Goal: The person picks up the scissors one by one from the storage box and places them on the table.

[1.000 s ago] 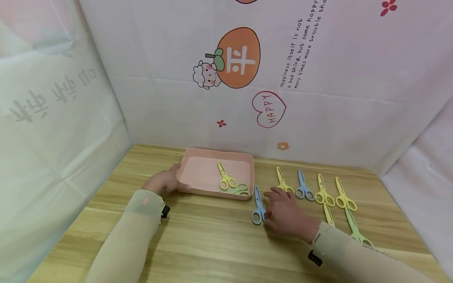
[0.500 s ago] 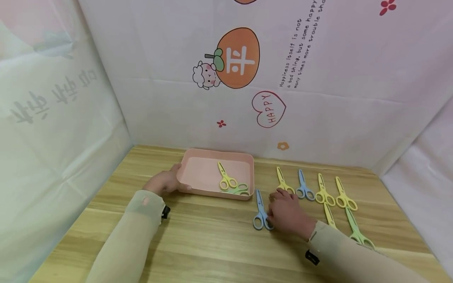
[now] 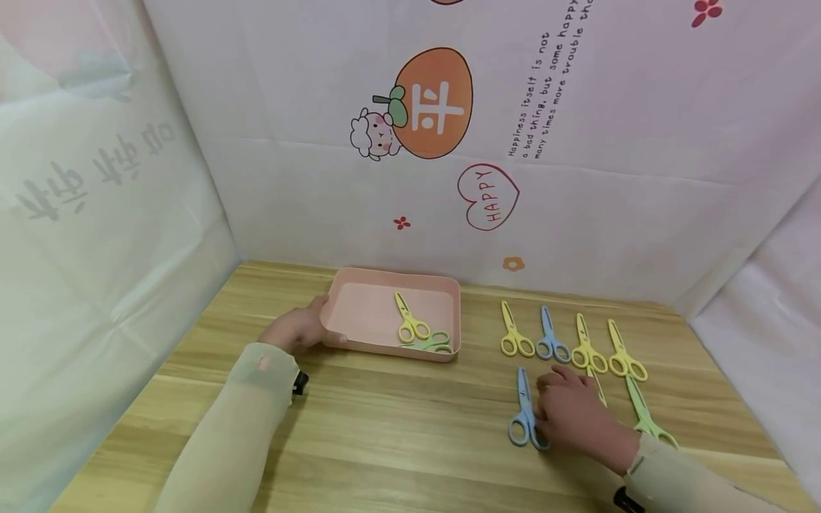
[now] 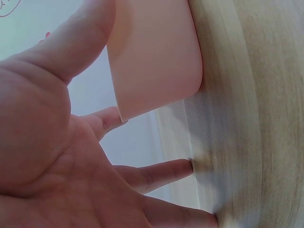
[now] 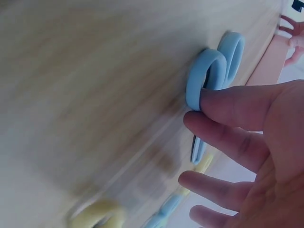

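A pair of blue scissors (image 3: 523,399) stands out to the left of my right hand (image 3: 574,413), low over the table with the blades away from me. Thumb and index finger pinch one handle ring in the right wrist view, where the blue scissors (image 5: 207,71) appear close up; the other fingers are spread. My left hand (image 3: 295,329) touches the left end of a pink tray (image 3: 362,313). Its fingers look straight and splayed in the left wrist view, thumb and index finger against the tray wall (image 4: 156,57). Yellow scissors (image 3: 410,326) and green scissors (image 3: 437,342) lie inside the tray's right part.
On the wooden table (image 3: 385,442), right of the tray, lie yellow scissors (image 3: 511,335), more blue scissors (image 3: 548,340) and several others in a row. Another yellow pair, partly hidden by my right hand, and green scissors (image 3: 644,413) lie nearer me. White printed cloth (image 3: 308,206) encloses the table.
My right hand has moved right and toward me with the blue scissors, away from the tray's front right corner. The left hand and the tray have stayed in place.
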Demonstrator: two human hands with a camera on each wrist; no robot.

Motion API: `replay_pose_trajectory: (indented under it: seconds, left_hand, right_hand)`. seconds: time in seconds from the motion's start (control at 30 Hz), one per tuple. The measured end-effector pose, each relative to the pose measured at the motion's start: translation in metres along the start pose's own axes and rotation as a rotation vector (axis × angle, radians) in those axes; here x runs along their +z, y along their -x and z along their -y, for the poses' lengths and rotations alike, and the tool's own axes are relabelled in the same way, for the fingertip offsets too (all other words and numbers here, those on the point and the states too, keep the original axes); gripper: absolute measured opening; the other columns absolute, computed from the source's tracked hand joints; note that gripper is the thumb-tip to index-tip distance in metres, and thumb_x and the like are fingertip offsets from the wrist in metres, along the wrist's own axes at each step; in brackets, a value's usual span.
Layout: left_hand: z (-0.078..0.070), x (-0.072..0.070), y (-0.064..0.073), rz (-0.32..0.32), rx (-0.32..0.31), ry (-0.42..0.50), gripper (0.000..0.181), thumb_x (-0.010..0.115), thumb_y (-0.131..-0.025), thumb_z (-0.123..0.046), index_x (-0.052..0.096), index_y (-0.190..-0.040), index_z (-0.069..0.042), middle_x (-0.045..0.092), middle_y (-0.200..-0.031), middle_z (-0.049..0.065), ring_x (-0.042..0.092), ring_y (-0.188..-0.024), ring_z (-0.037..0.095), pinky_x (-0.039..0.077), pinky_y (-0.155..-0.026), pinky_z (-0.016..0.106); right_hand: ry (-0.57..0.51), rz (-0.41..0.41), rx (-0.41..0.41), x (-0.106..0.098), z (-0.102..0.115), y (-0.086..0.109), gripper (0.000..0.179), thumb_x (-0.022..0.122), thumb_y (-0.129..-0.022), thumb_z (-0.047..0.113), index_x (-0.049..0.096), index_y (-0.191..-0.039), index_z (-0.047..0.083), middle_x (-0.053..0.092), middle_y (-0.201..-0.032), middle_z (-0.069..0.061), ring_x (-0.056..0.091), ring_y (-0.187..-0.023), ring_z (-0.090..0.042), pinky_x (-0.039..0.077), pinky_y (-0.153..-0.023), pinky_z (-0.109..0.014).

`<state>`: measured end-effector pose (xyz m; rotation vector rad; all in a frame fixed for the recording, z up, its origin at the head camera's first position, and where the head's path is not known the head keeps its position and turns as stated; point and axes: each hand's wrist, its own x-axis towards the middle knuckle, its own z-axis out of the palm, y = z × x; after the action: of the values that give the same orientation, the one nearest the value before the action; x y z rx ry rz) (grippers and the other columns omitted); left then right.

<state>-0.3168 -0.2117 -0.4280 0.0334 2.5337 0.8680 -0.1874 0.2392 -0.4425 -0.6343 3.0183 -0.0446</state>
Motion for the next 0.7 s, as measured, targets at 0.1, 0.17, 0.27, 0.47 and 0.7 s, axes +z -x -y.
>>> replay_pose_trajectory:
  seconds: [0.1, 0.17, 0.27, 0.47, 0.7]
  left_hand:
    - [-0.001, 0.0, 0.001, -0.002, -0.002, 0.002, 0.116, 0.08, -0.085, -0.042, -0.002, -0.161, -0.013, 0.02, -0.16, 0.026, 0.026, -0.142, 0.044, 0.025, -0.11, 0.056]
    - [-0.001, 0.0, 0.001, -0.001, -0.001, 0.011, 0.115, 0.08, -0.085, -0.041, -0.001, -0.161, -0.012, 0.02, -0.159, 0.027, 0.026, -0.141, 0.045, 0.026, -0.11, 0.057]
    - [0.0, 0.0, 0.0, -0.001, -0.003, 0.027, 0.115, 0.081, -0.085, -0.04, -0.001, -0.161, -0.012, 0.02, -0.159, 0.027, 0.025, -0.141, 0.045, 0.026, -0.11, 0.057]
    - [-0.001, 0.0, 0.001, 0.003, 0.006, 0.039, 0.115, 0.081, -0.084, -0.04, -0.001, -0.161, -0.012, 0.019, -0.16, 0.026, 0.025, -0.141, 0.044, 0.026, -0.11, 0.056]
    - [0.0, 0.0, 0.002, -0.002, 0.019, 0.036, 0.114, 0.08, -0.085, -0.039, 0.0, -0.161, -0.011, 0.02, -0.159, 0.027, 0.027, -0.14, 0.045, 0.027, -0.109, 0.056]
  right_hand:
    - [-0.011, 0.031, 0.045, 0.0, -0.01, 0.008, 0.038, 0.08, -0.078, 0.019, 0.052, -0.053, 0.027, 0.063, -0.122, -0.016, 0.038, -0.128, -0.054, 0.026, -0.091, -0.077]
    - [-0.01, 0.041, 0.066, 0.001, -0.017, 0.011, 0.037, 0.081, -0.079, 0.02, 0.054, -0.054, 0.026, 0.063, -0.122, -0.016, 0.039, -0.127, -0.054, 0.026, -0.092, -0.077]
    - [0.018, 0.022, 0.072, 0.004, -0.027, 0.013, 0.037, 0.081, -0.08, 0.022, 0.054, -0.054, 0.026, 0.065, -0.12, -0.015, 0.042, -0.124, -0.054, 0.029, -0.09, -0.074]
    - [0.054, -0.047, 0.074, 0.006, -0.038, 0.013, 0.036, 0.079, -0.08, 0.021, 0.055, -0.054, 0.026, 0.066, -0.116, -0.015, 0.044, -0.12, -0.056, 0.031, -0.086, -0.076]
    - [0.059, -0.061, 0.102, 0.007, -0.044, 0.011, 0.034, 0.078, -0.08, 0.02, 0.056, -0.055, 0.024, 0.064, -0.121, -0.02, 0.041, -0.123, -0.055, 0.029, -0.087, -0.076]
